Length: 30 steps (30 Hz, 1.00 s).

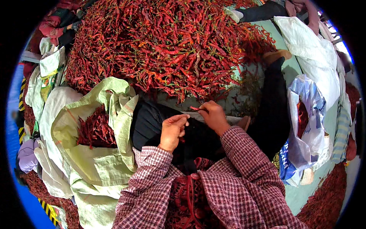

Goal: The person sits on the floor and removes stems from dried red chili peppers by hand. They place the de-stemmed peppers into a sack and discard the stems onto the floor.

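Observation:
My right hand [213,114] pinches a small dried red chili pepper [195,108] between thumb and fingertips, above my lap. Beside it on the left is my left hand [174,130], its thumb and fingers drawn together and a bit of red showing just below them; whether it holds anything I cannot tell. Beyond both hands lies a large heap of dried red chilies [171,48], many with stems. Left of my knee stands a pale green woven sack [94,163] with its mouth spread wide and dark red chilies [98,130] inside.
At my right stands a blue and white plastic sack [311,143] with red chilies inside, near a white woven sack [314,51]. Another person's shoe [234,15] touches the heap at the top right. A person in red [51,28] sits at the upper left. More chilies [326,200] lie lower right.

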{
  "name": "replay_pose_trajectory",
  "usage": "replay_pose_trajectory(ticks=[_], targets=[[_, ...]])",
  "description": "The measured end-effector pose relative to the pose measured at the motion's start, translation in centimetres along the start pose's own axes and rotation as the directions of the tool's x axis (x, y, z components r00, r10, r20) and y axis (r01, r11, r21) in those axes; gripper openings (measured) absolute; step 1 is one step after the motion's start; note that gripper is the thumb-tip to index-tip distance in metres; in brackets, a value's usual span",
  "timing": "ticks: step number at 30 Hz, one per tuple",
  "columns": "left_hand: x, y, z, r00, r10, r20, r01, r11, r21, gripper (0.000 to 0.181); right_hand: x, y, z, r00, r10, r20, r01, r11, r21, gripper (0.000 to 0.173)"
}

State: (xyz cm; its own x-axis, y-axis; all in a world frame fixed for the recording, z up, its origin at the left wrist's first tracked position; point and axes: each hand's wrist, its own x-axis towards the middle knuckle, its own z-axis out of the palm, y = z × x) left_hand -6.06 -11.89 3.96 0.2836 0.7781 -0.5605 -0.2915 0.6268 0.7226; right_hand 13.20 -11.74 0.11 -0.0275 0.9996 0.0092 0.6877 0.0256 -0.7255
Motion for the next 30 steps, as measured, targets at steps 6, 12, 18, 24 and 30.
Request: replay_pose_trajectory(ticks=[6,12,18,24,30], targets=[[1.1,-1.2,1.1,1.0,0.027,-0.012,-0.028,0.999,-0.041,0.014,-1.4,-4.4,-0.7,0.994,-0.106,0.009,0.105,0.991,0.078,0.02],[1.3,0.1,0.0,1.0,0.014,-0.012,-0.018,0.93,-0.366,0.014,-0.6,-4.1,-2.0,0.817,0.264,0.513,-0.538,0.67,0.512,0.012],[1.7,-0.1,0.2,0.997,-0.03,0.066,0.059,0.865,-0.498,0.014,-1.4,-3.9,-1.6,0.871,0.106,0.479,-0.401,0.718,0.57,0.012],[2.4,-0.2,-0.8,0.989,-0.133,0.057,0.142,0.813,-0.565,0.009,-3.6,-10.1,-4.4,0.769,-0.352,0.534,-0.194,0.667,0.719,0.01],[1.1,0.0,-0.4,0.987,-0.09,0.132,0.147,0.837,-0.527,0.016,-1.7,-0.3,-7.1,0.824,0.181,0.537,0.066,0.91,-0.408,0.025]])
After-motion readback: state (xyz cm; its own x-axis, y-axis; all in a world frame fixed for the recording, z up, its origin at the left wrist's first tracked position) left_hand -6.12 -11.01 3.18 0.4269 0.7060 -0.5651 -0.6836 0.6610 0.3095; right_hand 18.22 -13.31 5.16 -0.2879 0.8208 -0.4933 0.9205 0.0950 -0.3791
